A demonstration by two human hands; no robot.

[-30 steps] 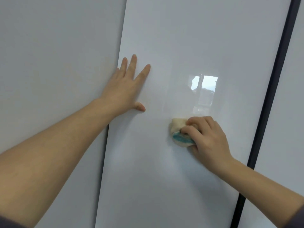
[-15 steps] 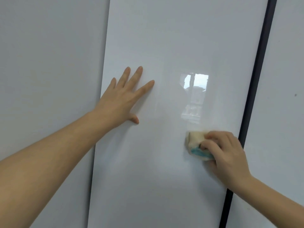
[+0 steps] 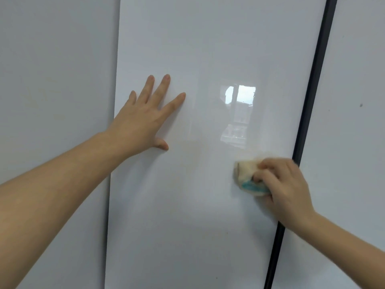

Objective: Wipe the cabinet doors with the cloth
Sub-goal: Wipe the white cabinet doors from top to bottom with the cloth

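Left hand (image 3: 143,119) flat on the middle door (image 3: 187,215), fingers spread, holding nothing. Right hand (image 3: 283,184) clenched round the cloth (image 3: 248,176) — cream with a teal patch — pressing it to the door low on its right side, just beside the black strip (image 3: 312,80).

— What sort of place is this?
— Indoors, likely a home or office, in front of tall fitted cabinets.
— What shows it?
— Glossy white doors (image 3: 187,205) side by side with a dark gap (image 3: 308,113) between two, and a window reflection (image 3: 239,105) in the gloss. I can't tell which room.
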